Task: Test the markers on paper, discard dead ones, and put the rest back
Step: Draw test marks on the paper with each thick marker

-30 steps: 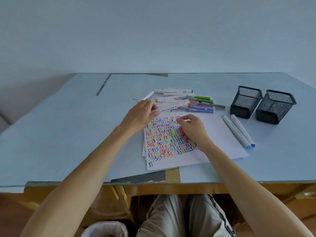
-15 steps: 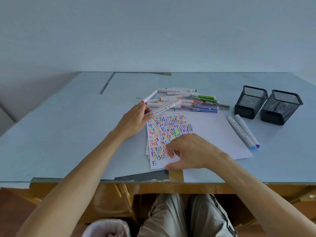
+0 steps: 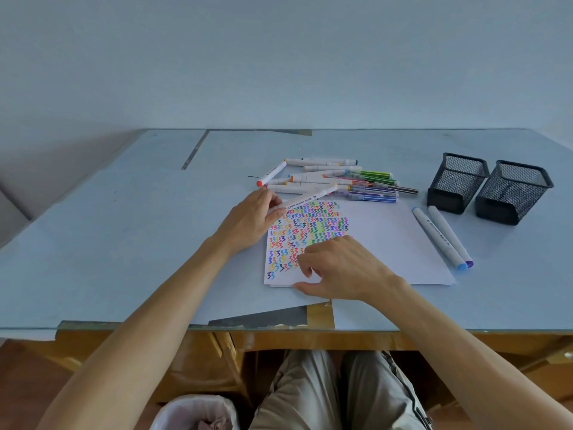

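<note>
My left hand (image 3: pixel 252 217) grips one end of a white marker (image 3: pixel 311 197) that slants up to the right over the top of the paper (image 3: pixel 381 240). The sheet is covered on its left half with coloured zigzag test marks (image 3: pixel 305 231). My right hand (image 3: pixel 339 268) rests on the paper's near left corner, thumb at the edge and fingers curled onto the sheet. A pile of markers (image 3: pixel 338 180) lies just beyond the paper. Two thick white markers (image 3: pixel 441 237) with blue and purple ends lie to the paper's right.
Two black mesh pen holders (image 3: pixel 455 181) (image 3: pixel 513 192) stand at the right of the blue table (image 3: pixel 124 231). A bin with a white liner (image 3: pixel 195 412) sits under the table's near edge, left of my knees.
My right hand has slid from the upper middle of the scribbled area down to the paper's near left corner. My left hand has drawn the white marker slightly back from the pile.
</note>
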